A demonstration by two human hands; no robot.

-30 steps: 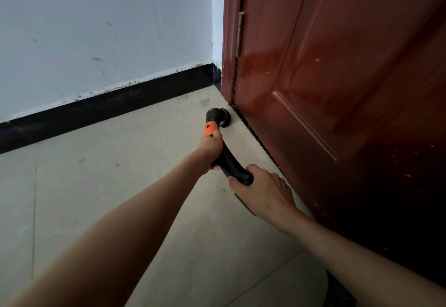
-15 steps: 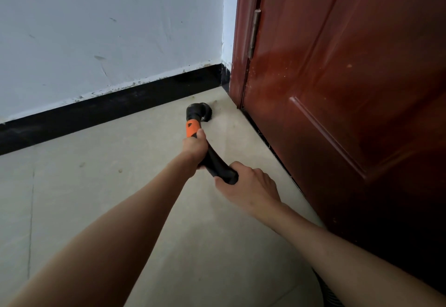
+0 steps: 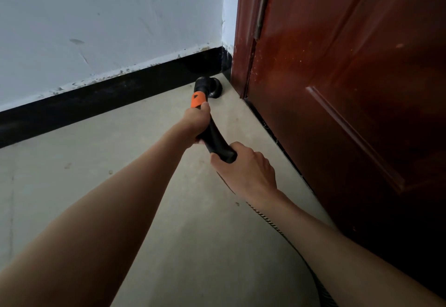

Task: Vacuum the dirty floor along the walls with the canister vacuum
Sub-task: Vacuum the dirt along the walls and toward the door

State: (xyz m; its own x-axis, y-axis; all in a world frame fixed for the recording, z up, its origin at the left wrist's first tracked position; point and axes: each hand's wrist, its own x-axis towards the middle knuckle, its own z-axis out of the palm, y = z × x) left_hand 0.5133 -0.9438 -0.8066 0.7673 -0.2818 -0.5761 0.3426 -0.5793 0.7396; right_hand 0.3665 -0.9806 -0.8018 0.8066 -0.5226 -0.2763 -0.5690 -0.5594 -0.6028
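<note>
Nearest to us, our two bare forearms reach forward over the pale tiled floor [image 3: 120,162]. Under the right forearm runs the ribbed vacuum hose [image 3: 270,222], trailing back toward the lower right edge of the view, where it passes out of sight.

Our right hand [image 3: 246,169] grips the rear end of the black curved wand [image 3: 214,137], fingers curled round it from the right. Just ahead, our left hand [image 3: 196,121] holds the same wand higher up, fingers wrapped tight round it just behind the orange collar [image 3: 196,99]. The two hands sit close together on the wand but do not touch.

Beyond the collar the wand ends in a black elbow and a round brush head [image 3: 212,87], which rests on the floor in the corner, just beside the black baseboard [image 3: 96,99] and near the foot of the red-brown door frame [image 3: 241,41].

To the left the floor lies open along the baseboard, with a few small specks of dirt on the tiles. To the right the room is bounded by the dark red door [image 3: 350,89], whose bottom edge runs along the floor close to our right arm. Above the baseboard stands the scuffed white wall [image 3: 108,17], its paint ragged along the lower edge. We see no containers here.
</note>
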